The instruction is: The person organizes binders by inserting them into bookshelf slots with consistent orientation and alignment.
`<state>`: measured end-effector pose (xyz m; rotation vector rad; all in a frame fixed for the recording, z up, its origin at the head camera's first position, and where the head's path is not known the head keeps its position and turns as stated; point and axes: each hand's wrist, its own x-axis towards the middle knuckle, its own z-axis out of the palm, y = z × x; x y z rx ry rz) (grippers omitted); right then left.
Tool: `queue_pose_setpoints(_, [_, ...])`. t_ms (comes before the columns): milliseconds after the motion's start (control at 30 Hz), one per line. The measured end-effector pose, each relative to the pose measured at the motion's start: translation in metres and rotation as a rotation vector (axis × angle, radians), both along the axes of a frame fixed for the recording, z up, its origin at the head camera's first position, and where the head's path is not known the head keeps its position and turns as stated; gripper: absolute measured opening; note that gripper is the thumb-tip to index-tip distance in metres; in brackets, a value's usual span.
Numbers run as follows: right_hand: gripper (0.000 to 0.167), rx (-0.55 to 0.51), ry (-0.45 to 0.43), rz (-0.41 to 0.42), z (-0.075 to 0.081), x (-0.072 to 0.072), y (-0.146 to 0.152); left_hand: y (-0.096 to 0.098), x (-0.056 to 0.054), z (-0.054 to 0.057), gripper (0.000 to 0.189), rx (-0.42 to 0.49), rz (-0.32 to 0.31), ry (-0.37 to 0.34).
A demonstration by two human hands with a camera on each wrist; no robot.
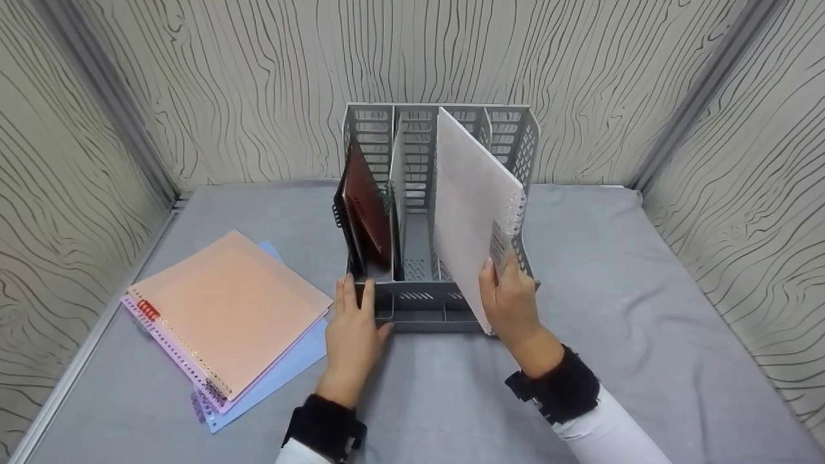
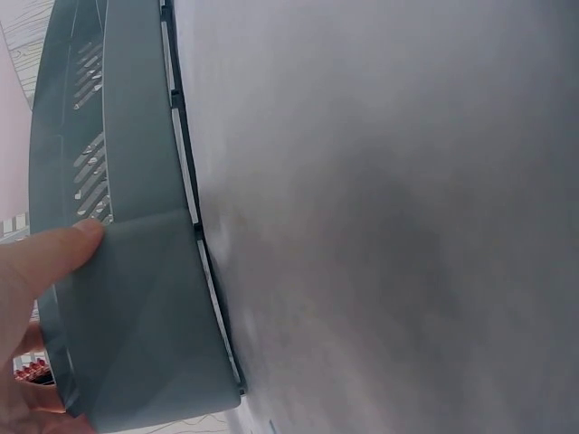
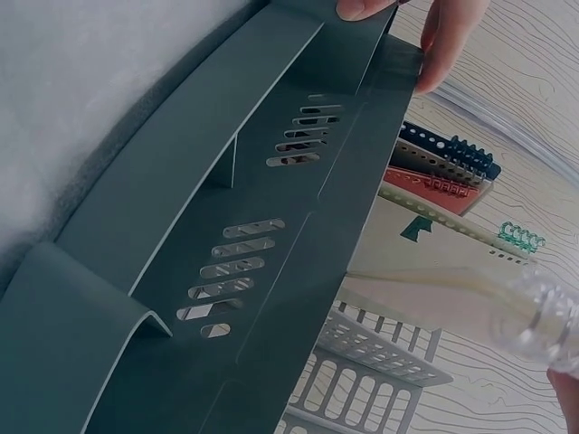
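A grey file organizer (image 1: 419, 306) with upright compartments stands at the middle of the table against the back wall. My left hand (image 1: 353, 332) grips its front left corner, thumb on the outer front face and fingers over the rim. With my right hand (image 1: 512, 299) I hold a pale loose-leaf notebook (image 1: 474, 187) by its ring edge, near a printed label. That notebook stands upright and tilted over the right part of the organizer, its lower corner in front of the front rim. Its clear rings (image 3: 543, 316) show blurred in the right wrist view.
Dark and reddish-brown notebooks (image 1: 367, 212) stand in the left compartment, beside a pale notebook with green rings (image 1: 397, 187). Left of the organizer, peach (image 1: 225, 303), purple and blue (image 1: 283, 370) notebooks lie stacked askew on the grey cloth. Wood-grain panels enclose the table.
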<state>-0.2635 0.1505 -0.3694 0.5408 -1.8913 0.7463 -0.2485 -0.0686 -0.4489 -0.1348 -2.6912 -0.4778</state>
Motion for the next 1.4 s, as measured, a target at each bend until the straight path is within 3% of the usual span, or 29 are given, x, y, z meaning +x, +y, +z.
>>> queue_pose_setpoints(567, [0.015,0.028,0.002,-0.019,-0.001,-0.010,-0.006,0.001,0.000,0.002,0.082,0.006,0.014,-0.024])
queue_pose_setpoints(900, [0.031,0.023,-0.035,-0.031,-0.001,-0.014,-0.012,0.001,0.000,0.001,0.081,0.016,0.009,-0.022])
queue_pose_setpoints(1133, [0.016,0.044,-0.016,-0.053,-0.001,-0.023,-0.018,0.000,0.000,-0.001,0.082,-0.010,0.010,0.018])
queue_pose_setpoints(1400, [0.028,0.068,-0.040,-0.095,-0.003,-0.032,-0.022,0.001,0.000,0.001,0.081,0.014,0.001,-0.014])
